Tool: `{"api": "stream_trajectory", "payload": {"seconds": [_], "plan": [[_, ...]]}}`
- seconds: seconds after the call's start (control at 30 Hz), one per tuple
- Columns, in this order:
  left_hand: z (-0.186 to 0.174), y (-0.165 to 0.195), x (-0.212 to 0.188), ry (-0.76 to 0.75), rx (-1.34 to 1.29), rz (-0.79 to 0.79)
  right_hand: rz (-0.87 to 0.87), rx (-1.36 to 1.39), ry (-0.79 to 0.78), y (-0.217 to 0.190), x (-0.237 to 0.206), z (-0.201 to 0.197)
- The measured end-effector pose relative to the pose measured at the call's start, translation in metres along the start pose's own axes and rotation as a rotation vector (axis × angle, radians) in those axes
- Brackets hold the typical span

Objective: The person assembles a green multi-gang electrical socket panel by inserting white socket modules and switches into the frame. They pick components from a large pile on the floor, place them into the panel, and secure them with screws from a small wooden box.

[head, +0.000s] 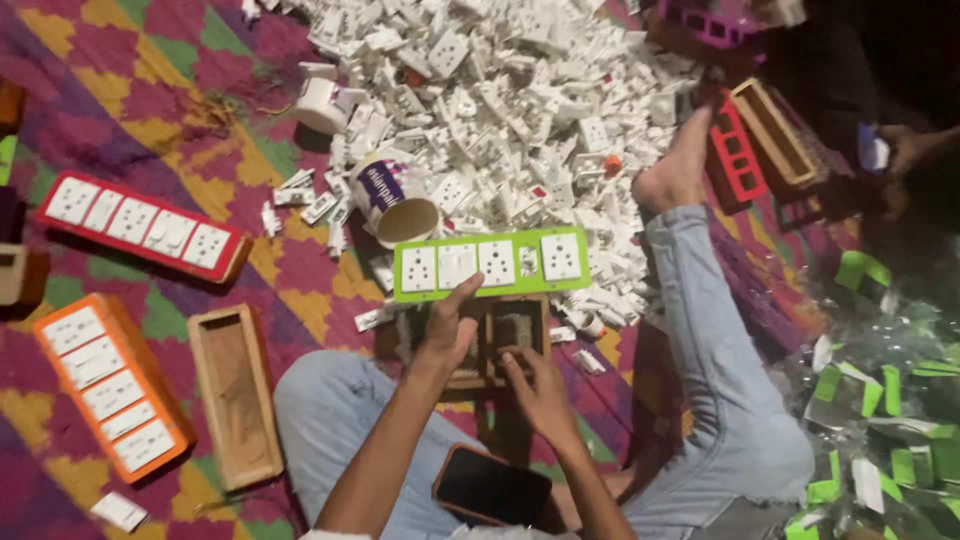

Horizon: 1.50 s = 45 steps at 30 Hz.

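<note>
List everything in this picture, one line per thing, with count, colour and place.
green switch panel: one, lime with white sockets, centre, above the hands
wooden box: one, brown, under both hands
white switch parts: a large heap, top centre
paper cup: one, white and purple, on its side left of the heap
red panel: one, left
orange panel: one, lower left
empty wooden box: one, beside the orange panel
phone: one, black, on the lap
left hand: touching the green panel's lower edge
right hand: on the wooden box

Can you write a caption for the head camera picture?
Left hand touches a green switch panel; right hand rests on a wooden box.
</note>
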<state>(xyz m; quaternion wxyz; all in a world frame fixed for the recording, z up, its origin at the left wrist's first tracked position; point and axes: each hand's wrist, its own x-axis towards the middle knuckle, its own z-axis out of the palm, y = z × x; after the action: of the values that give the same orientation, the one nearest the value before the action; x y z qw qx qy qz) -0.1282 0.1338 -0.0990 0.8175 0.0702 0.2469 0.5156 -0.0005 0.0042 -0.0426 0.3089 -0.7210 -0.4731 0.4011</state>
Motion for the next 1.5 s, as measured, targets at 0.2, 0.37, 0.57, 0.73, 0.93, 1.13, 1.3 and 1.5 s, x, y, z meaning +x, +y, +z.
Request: {"api": "stream_trajectory", "payload": {"seconds": [0.2,0.37,0.57,0.73,0.93,1.13,1.3,1.5], "plan": [[0.001,0.032,0.014,0.075,-0.06,0.196,-0.311,-0.264,0.074,-0.015,0.001,0.021],[0.008,0.059,0.009,0.218,-0.177,0.145,-0.209,-0.296,0.068,-0.005,0.003,0.023],[0.017,0.07,0.004,0.074,-0.306,0.176,-0.276,-0.298,0.145,-0.008,0.0,0.029],[0.022,0.072,-0.001,0.175,-0.28,0.193,-0.145,-0.281,0.024,-0.016,-0.002,0.026],[0.024,0.073,0.001,0.077,-0.29,0.164,-0.074,-0.29,0.064,-0.019,-0.007,0.026],[0.009,0.069,0.01,0.124,-0.232,0.17,-0.175,-0.271,0.064,-0.02,-0.006,0.027],[-0.004,0.057,0.014,0.096,-0.103,0.24,-0.1,-0.277,0.049,-0.023,-0.006,0.024],[0.011,0.057,0.008,0.011,-0.234,0.22,-0.164,-0.336,-0.067,-0.03,-0.005,0.018]]}}
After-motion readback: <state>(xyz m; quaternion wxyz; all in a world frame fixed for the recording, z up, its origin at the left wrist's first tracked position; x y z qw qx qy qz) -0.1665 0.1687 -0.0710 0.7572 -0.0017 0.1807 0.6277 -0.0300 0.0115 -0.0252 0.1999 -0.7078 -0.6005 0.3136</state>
